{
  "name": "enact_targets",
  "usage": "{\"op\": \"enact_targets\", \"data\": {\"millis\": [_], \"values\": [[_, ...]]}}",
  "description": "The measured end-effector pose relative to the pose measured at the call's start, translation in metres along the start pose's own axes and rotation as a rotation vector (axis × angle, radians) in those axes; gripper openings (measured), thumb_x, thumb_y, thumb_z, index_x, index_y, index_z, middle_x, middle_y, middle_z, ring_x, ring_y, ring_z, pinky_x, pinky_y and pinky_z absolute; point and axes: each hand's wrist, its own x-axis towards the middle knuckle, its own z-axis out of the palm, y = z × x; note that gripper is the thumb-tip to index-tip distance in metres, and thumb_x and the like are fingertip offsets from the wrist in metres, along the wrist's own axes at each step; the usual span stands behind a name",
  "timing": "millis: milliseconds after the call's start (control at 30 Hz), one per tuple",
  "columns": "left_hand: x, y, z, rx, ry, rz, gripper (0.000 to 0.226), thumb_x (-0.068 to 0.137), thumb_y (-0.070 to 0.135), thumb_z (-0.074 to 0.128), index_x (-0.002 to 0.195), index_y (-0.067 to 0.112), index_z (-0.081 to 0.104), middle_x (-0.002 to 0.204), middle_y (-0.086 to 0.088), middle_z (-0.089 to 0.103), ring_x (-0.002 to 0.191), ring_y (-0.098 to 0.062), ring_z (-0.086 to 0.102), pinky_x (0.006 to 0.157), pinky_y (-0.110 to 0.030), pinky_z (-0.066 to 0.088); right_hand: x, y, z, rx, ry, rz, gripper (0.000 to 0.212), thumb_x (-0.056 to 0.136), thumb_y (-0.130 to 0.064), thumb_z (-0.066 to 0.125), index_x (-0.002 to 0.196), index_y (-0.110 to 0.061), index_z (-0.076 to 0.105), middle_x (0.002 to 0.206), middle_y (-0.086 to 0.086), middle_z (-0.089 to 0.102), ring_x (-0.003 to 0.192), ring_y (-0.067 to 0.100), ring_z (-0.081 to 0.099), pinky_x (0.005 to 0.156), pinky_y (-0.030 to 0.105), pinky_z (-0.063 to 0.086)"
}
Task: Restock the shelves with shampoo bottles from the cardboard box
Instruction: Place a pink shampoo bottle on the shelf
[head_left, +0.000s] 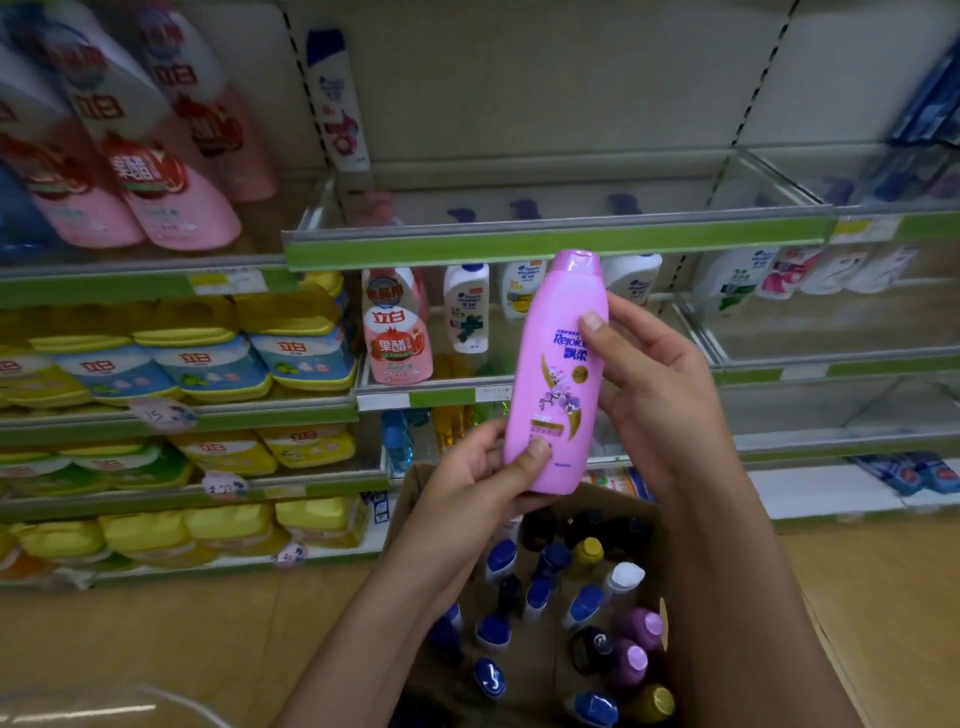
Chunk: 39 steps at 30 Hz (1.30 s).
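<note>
I hold a pink shampoo bottle (558, 374) upright in front of the shelves, label toward me. My left hand (480, 467) grips its bottom end, thumb across the front. My right hand (654, 374) holds its upper right side, thumb on the label. Below my arms stands the open cardboard box (415, 499) with several bottles upright inside, capped blue, purple, yellow, white and black. Directly behind the bottle's cap runs the green-edged shelf (519, 244); one white shampoo bottle (337, 98) stands at its back left. White shampoo bottles (466, 306) stand on the shelf below.
Pink detergent bottles (171, 171) and stacked yellow and blue refill packs (208, 364) fill the shelves at left. A pink bottle (397, 327) stands beside the white ones. Pouches (789, 270) and blue packs (909, 473) sit at right. Wooden floor surrounds the box.
</note>
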Motion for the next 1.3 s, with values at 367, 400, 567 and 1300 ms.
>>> {"op": "enact_targets", "data": {"millis": [367, 400, 567, 1300], "values": [[0.059, 0.049, -0.024, 0.166, 0.095, 0.102, 0.032, 0.086, 0.017, 0.063, 0.118, 0.014, 0.06, 0.112, -0.003, 0.069, 0.103, -0.017, 0.066, 0.091, -0.03, 0.053, 0.071, -0.023, 0.029, -0.012, -0.085, -0.037, 0.041, 0.083, -0.008, 0.066, 0.123, -0.003, 0.059, 0.09, 0.003, 0.074, 0.08, 0.014, 0.07, 0.072, 0.031, 0.057], [0.067, 0.054, -0.028, 0.197, 0.097, 0.105, 0.031, 0.086, 0.015, 0.063, 0.117, 0.014, 0.06, 0.111, -0.003, 0.07, 0.102, -0.016, 0.066, 0.09, -0.028, 0.053, 0.08, -0.021, 0.032, -0.006, -0.084, -0.031, 0.041, 0.083, -0.009, 0.067, 0.123, -0.001, 0.059, 0.092, 0.005, 0.074, 0.081, 0.015, 0.07, 0.073, 0.032, 0.058], [0.109, 0.077, -0.048, 0.339, 0.074, 0.089, 0.032, 0.08, 0.017, 0.071, 0.111, 0.012, 0.065, 0.108, -0.004, 0.071, 0.101, -0.018, 0.066, 0.091, -0.031, 0.053, 0.123, -0.013, 0.039, -0.001, -0.071, -0.039, 0.05, 0.073, -0.017, 0.071, 0.119, 0.0, 0.061, 0.093, 0.007, 0.073, 0.08, 0.015, 0.069, 0.074, 0.033, 0.056], [0.337, 0.142, -0.036, 0.599, 0.12, 0.199, 0.036, 0.071, 0.0, 0.076, 0.105, -0.004, 0.063, 0.096, -0.009, 0.067, 0.081, -0.015, 0.062, 0.068, -0.014, 0.052, 0.324, -0.031, -0.003, -0.062, -0.103, -0.252, 0.026, 0.087, 0.003, 0.059, 0.112, -0.006, 0.062, 0.085, -0.001, 0.073, 0.079, 0.014, 0.069, 0.072, 0.032, 0.055]]}}
